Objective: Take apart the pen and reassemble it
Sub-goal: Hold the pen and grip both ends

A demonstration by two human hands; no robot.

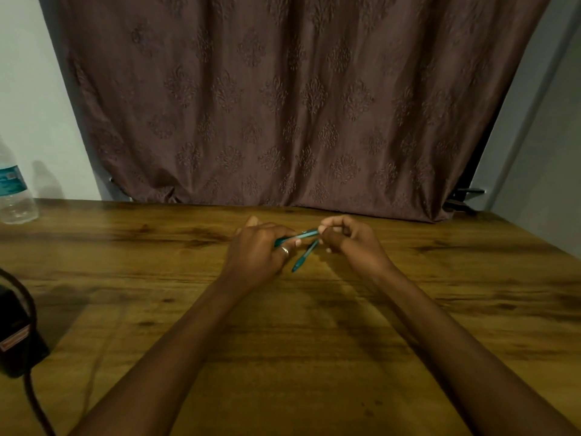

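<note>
Pen is in two teal pcs, both held above tabletop (314, 341), mid-scene. Left hand (256, 256) clenched on barrel (300, 236); its long axis runs left-right, far end meeting right hand (349, 239) at the fingertips. Right hand also pinches 2nd pc (304, 257), which hangs down-left twd the person, tip free, not touching the barrel. Looks mid-task; can't tell if parting or rejoining. Next move turns on bringing the 2nd pc's axis in line w/ barrel; right hand is nearer it.
</note>
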